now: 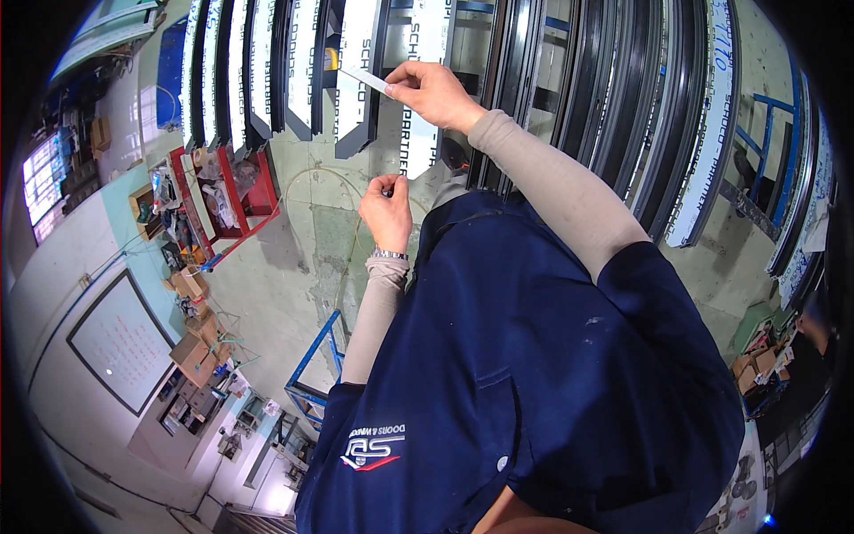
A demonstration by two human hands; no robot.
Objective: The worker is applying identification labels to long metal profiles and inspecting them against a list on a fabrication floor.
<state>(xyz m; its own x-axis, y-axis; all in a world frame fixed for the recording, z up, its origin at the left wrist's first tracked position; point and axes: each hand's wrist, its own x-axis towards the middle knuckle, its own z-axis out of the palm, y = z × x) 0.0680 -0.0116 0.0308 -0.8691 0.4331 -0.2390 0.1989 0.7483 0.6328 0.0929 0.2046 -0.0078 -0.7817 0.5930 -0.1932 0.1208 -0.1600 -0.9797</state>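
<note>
Between the thumb and fingers of my right hand (433,93) is a thin, flat, pale strip (366,81), its free end pointing left. It lies over the mitred ends of dark metal profiles covered in white printed film (351,107). My left hand (386,214) is closer to my body, closed near the end of a longer film-covered profile (422,147). A small dark spot shows at its fingertips, too little to name. A small yellow item (331,59) sits between two profiles beyond the strip.
Bare black profiles (592,98) lie in rows to the right, with blue metal framing (774,133) beyond. At left a red rack (258,182) holds plastic-wrapped items. A blue stand (313,378) is near my left elbow. A whiteboard (122,340) hangs on the wall.
</note>
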